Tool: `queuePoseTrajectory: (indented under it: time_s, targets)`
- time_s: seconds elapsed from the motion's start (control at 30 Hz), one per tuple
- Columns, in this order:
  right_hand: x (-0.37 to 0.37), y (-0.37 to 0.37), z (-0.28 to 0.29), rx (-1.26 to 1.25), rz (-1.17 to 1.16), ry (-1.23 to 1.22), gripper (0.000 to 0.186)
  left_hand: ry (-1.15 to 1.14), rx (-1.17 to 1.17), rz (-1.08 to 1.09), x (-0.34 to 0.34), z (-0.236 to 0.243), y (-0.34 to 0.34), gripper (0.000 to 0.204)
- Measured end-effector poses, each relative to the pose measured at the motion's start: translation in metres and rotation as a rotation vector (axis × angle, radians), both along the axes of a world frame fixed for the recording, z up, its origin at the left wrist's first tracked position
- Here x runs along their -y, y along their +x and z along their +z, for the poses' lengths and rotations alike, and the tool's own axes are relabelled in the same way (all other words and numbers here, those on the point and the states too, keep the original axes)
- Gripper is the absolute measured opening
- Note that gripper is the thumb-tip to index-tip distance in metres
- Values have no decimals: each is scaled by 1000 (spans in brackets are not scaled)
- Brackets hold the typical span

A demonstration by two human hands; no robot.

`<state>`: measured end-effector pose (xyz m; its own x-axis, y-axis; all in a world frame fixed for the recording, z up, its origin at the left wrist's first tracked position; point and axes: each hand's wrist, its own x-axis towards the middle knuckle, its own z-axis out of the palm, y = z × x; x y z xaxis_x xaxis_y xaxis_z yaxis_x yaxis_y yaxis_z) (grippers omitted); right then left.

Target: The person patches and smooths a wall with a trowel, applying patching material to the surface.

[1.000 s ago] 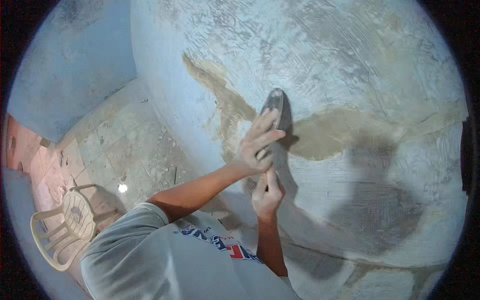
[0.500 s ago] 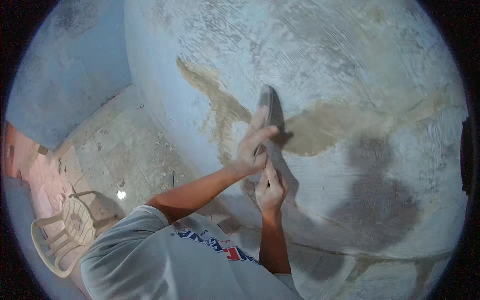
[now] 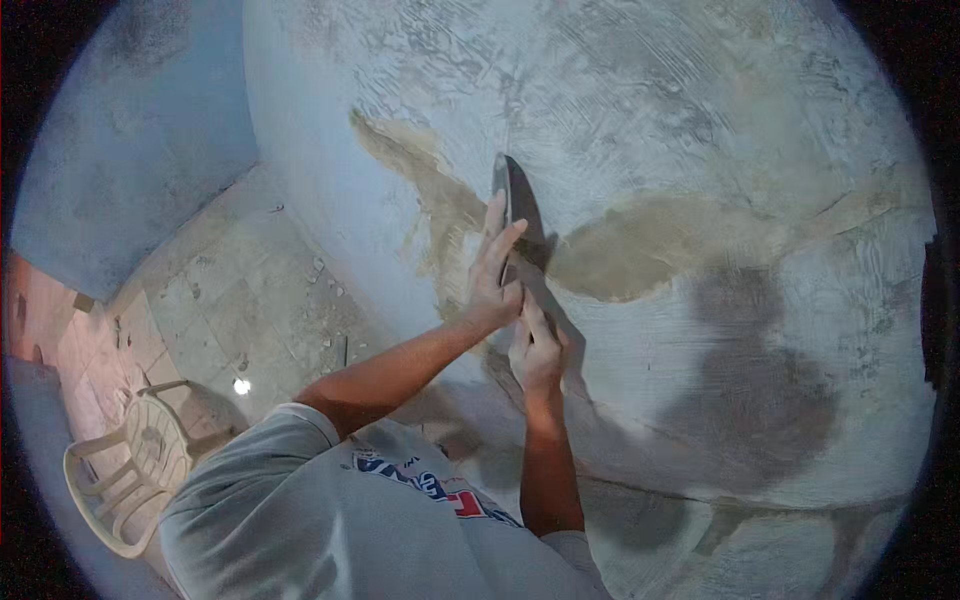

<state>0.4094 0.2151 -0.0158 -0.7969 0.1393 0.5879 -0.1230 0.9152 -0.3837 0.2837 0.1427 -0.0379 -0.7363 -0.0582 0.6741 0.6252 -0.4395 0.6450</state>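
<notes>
A dark, long, narrow plastering trowel [image 3: 520, 205] stands tilted against the curved plastered wall [image 3: 640, 130], its far end pointing up. My left hand [image 3: 492, 285] is on the trowel, some fingers stretched along its left side. Just below, my right hand [image 3: 540, 350] closes around the trowel's lower end, its fingertips touching my left hand. The handle is mostly covered by my hands. To the right of the trowel spreads a damp-looking brown patch [image 3: 640, 250], and another brown streak [image 3: 420, 170] runs down on the left.
A cream plastic chair [image 3: 130, 470] stands at the lower left on a tiled floor [image 3: 230, 300] strewn with bits of debris. A blue-grey wall [image 3: 140, 130] rises at the upper left. Near the bottom right, a crack-like line [image 3: 720, 500] crosses the plastered surface.
Both hands and the trowel have moved left and slightly upward along the wall. The trowel's far end now lies further left. My grip looks the same.
</notes>
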Motion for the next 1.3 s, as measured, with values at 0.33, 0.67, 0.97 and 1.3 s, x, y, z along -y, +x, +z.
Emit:
queuePoseTrajectory:
  time_s: [0.33,0.67,0.97,1.3]
  targets:
    - [11,7,-12,-148,-44,-36,39,-197,-152,7,16,5,8,72]
    - [49,-3,-22,50,60,-499,40,-308,-122,45,57,-9,-13,84]
    - [64,-35,-22,321,-4,-844,42,-350,1,-12,73,-27,-48,82]
    - [79,-49,0,347,-61,-522,39,-215,89,-45,81,-28,-61,77]
